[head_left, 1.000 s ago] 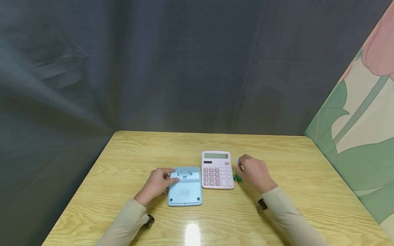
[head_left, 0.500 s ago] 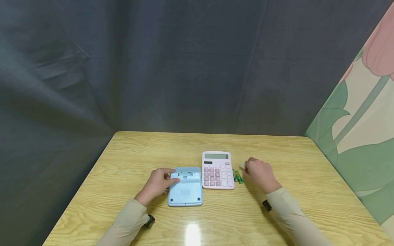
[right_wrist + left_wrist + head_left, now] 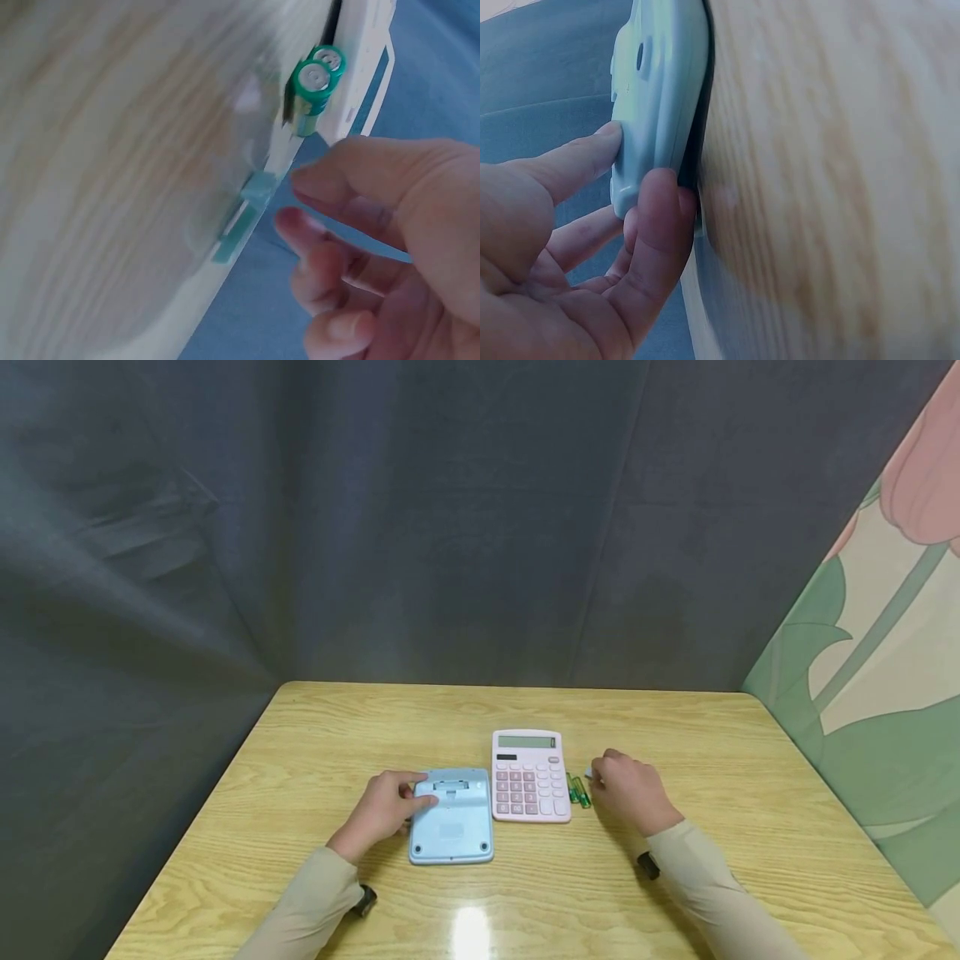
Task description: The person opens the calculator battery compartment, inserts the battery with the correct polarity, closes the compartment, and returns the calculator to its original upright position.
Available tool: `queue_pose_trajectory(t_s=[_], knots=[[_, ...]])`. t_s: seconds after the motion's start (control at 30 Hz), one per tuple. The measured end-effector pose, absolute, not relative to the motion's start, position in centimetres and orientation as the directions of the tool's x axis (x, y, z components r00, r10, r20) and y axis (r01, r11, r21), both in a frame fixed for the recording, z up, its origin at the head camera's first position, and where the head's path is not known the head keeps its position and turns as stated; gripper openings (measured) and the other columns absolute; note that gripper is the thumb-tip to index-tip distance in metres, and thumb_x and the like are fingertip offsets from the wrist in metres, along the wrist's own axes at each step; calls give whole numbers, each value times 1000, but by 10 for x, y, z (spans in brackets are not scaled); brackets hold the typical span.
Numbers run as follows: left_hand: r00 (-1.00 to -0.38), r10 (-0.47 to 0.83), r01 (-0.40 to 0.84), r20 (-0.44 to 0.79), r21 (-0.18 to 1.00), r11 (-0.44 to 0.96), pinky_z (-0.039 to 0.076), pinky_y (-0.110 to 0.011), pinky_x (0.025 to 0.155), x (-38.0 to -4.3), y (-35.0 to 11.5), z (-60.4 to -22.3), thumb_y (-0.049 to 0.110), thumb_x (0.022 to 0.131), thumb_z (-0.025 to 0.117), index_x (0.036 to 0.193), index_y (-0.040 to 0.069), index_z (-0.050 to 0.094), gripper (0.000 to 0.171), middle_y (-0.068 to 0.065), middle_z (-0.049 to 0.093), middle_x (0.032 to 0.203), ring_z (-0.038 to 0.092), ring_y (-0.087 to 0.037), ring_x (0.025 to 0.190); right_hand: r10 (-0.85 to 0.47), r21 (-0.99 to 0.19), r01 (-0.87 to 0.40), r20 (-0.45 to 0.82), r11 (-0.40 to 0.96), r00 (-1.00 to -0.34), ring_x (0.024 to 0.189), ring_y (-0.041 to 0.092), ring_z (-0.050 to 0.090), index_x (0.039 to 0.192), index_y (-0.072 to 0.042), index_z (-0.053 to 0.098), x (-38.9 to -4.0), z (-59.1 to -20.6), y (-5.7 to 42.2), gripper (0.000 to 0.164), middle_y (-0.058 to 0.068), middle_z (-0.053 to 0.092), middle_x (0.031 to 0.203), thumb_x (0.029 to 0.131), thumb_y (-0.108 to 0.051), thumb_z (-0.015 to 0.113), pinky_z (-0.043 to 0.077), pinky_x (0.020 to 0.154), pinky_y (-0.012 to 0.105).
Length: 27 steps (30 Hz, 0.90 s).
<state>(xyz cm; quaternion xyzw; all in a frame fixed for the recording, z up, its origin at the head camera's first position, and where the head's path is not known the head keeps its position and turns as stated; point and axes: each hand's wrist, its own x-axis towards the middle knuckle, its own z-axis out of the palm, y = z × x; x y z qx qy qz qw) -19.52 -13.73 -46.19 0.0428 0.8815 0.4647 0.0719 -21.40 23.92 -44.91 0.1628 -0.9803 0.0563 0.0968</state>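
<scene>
A light blue calculator (image 3: pixel 450 831) lies face down on the table, its battery compartment (image 3: pixel 452 786) uncovered. My left hand (image 3: pixel 378 810) grips its left edge, thumb on the back; the left wrist view shows fingers around the casing (image 3: pixel 660 105) close to the tabletop. On the right, a small light blue battery cover (image 3: pixel 240 229) rests on the wood. My right hand (image 3: pixel 633 789) hovers beside that cover, thumb and index finger (image 3: pixel 296 229) parted with nothing between them. Two green batteries (image 3: pixel 313 79) lie between this hand and a pink calculator (image 3: pixel 525 789).
The pink calculator sits face up right beside the blue one, showing a digit on its display. The wooden table (image 3: pixel 360 727) ends at a dark curtain (image 3: pixel 465 527) behind, and a flower-patterned wall (image 3: pixel 885 693) borders the right.
My right hand has moved rightward, away from the batteries, with the battery cover, and has let it go on the table. The left hand and both calculators stay put.
</scene>
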Motion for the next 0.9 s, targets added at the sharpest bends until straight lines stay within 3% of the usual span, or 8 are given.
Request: queue_pose_trajectory(t_s=[0.13, 0.3, 0.5, 0.9], knots=[[-986, 137, 0, -92, 828, 560, 55, -30, 47, -195, -137, -462, 17, 89, 77, 132, 1, 64, 47, -8, 53, 76, 55, -17, 55, -291, -163, -322, 191, 933, -938, 60, 13, 51, 83, -8, 72, -213, -445, 233, 3, 1, 59, 74, 85, -9, 69, 46, 48, 31], [-986, 140, 4, -90, 827, 562, 55, -30, 47, -196, -138, -463, 17, 90, 77, 132, 1, 64, 47, -8, 53, 76, 55, -17, 55, -295, -239, -324, 152, 915, -943, 58, 11, 47, 98, -3, 75, -213, -446, 225, 16, 0, 62, 72, 85, -7, 67, 40, 46, 26], [-986, 138, -1, -96, 825, 565, 55, -30, 47, -196, -137, -462, 17, 89, 77, 132, 1, 65, 47, -8, 53, 76, 55, -16, 55, -288, -252, -310, 123, 917, -950, 56, 12, 45, 97, -5, 74, -213, -451, 222, 14, -3, 53, 65, 85, -8, 68, 36, 45, 26], [-987, 139, 16, -78, 821, 571, 53, -28, 45, -198, -137, -462, 17, 89, 77, 131, 2, 65, 46, -7, 54, 75, 53, -15, 53, -261, -264, -272, 76, 925, -962, 54, 12, 44, 97, -5, 74, -214, -452, 221, 14, -3, 53, 63, 86, -9, 69, 34, 46, 26]])
